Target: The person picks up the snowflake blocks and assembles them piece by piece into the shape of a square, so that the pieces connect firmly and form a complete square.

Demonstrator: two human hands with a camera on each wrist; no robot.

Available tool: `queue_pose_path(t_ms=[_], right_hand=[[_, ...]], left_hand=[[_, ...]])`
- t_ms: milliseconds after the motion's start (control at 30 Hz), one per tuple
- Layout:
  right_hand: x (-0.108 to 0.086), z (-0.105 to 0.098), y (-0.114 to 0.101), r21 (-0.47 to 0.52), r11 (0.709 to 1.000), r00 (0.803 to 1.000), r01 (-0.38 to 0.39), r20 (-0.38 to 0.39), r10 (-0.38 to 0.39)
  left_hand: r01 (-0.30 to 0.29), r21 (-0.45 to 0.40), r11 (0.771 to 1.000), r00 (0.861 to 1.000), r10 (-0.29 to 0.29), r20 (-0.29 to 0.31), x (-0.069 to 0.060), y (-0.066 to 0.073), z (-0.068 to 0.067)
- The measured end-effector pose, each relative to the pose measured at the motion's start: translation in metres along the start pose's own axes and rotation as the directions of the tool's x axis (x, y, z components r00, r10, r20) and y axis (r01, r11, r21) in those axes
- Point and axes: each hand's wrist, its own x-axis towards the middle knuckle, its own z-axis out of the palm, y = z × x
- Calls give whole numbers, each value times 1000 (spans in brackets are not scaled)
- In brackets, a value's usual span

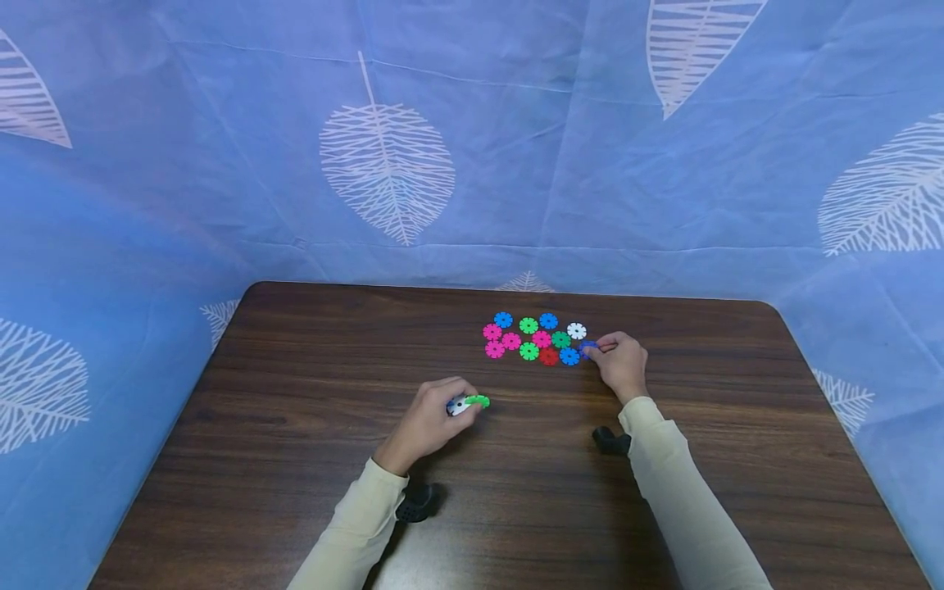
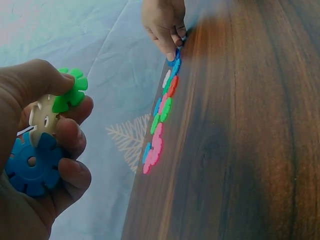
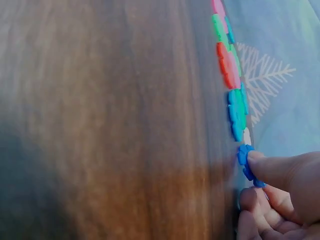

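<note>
My left hand is above the table, holding several notched discs: a green disc pinched under the thumb, a white disc and a blue disc against the curled fingers. At the right end of a group of flat discs, my right hand pinches a dark blue disc between thumb and fingers. Beside it lie a white disc, a blue disc and a dark green disc. A red disc and several pink discs are further left.
The discs lie near the far edge of the dark wooden table. Behind and beside the table hangs blue cloth with white leaf prints. Black wrist devices show under both forearms, in cream sleeves.
</note>
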Motion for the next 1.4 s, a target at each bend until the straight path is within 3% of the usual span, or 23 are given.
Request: queue_pose_path(t_ms=[333,500,633,867,1100,1400], right_hand=[[-28,-13,1,107,991,995,-86,59,80],[-46,-17,-8,228,972,989,-49,149,15],[-62,-16,-20,335,941,968,-46,247,-41],[-80,-9,-41,416,909,930,-42,348,-116],[-91,1,-53,489,871,886,-43,422,-193],[-103,4,-71,560,819,878,-127,448,-171]], left_hand=[[-27,-4,1000,1000,27,-11,2,0,0],[-34,4,999,999,34,-35,3,2,-1],[-43,7,999,999,43,-28,4,2,0],[-36,5,999,999,36,-30,3,5,2],[-125,40,991,989,128,-79,1,6,8],[-179,58,982,976,185,-114,0,8,11]])
